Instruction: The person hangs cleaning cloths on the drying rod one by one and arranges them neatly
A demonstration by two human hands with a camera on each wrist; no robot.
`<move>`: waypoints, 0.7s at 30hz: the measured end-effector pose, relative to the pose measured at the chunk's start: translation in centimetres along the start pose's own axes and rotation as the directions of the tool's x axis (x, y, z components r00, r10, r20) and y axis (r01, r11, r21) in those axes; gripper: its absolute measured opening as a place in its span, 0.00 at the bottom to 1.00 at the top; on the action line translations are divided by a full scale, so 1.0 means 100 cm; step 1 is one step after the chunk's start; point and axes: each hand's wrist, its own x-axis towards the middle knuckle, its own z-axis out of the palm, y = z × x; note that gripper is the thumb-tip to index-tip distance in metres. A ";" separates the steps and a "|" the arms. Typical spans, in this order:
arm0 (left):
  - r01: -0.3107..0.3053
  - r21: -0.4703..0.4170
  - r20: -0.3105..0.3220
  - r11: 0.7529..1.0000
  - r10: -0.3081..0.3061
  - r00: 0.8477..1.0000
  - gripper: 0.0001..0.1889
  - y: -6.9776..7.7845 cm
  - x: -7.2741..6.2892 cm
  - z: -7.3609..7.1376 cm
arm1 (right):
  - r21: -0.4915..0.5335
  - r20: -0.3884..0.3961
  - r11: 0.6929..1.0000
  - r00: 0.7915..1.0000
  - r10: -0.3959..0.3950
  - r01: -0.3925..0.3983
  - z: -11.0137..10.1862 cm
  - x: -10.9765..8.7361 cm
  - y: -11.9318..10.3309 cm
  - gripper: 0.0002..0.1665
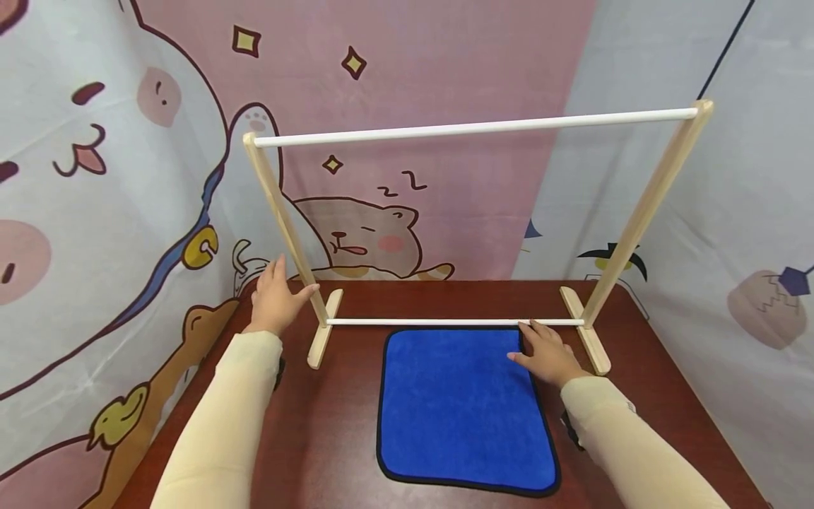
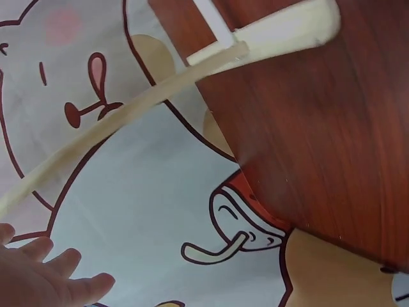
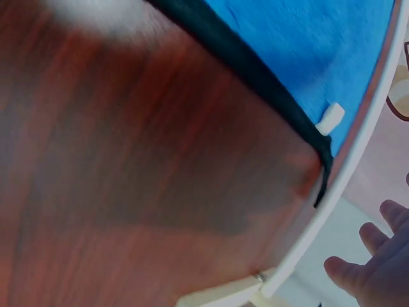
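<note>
A wooden rack with a white top bar (image 1: 470,129) and a white lower bar (image 1: 413,322) stands upright on two wooden feet. My left hand (image 1: 276,300), fingers spread, is beside the lower part of its left post (image 1: 284,220). A blue towel (image 1: 464,410) with black edging lies flat in front of the rack, its far edge close along the lower bar. Over that towel's far right corner is my right hand (image 1: 548,352), its fingers loosely extended and nothing in its grasp. The right wrist view shows a small white tag (image 3: 331,119) near a towel corner.
The dark red-brown wooden table (image 1: 343,424) bears the rack and towel. Behind it and along both sides hangs a cartoon-printed cloth (image 1: 445,205). The rack's right post (image 1: 649,205) rises from its foot (image 1: 586,332) beyond my right hand.
</note>
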 end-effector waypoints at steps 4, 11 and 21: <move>0.022 -0.085 -0.012 0.996 -0.023 1.000 0.50 0.008 0.005 -0.001 | 0.016 -0.025 1.000 1.000 -0.016 0.016 0.012 0.000 0.003 0.47; 0.034 -0.197 -0.027 0.980 -0.040 0.999 0.50 0.019 0.013 -0.004 | 0.039 -0.024 0.999 1.000 -0.011 0.012 0.026 -0.003 -0.001 0.45; 0.035 -0.317 -0.122 0.948 -0.077 0.990 0.46 0.031 0.026 -0.011 | 0.045 -0.028 0.998 0.999 -0.036 0.037 0.039 -0.007 -0.008 0.41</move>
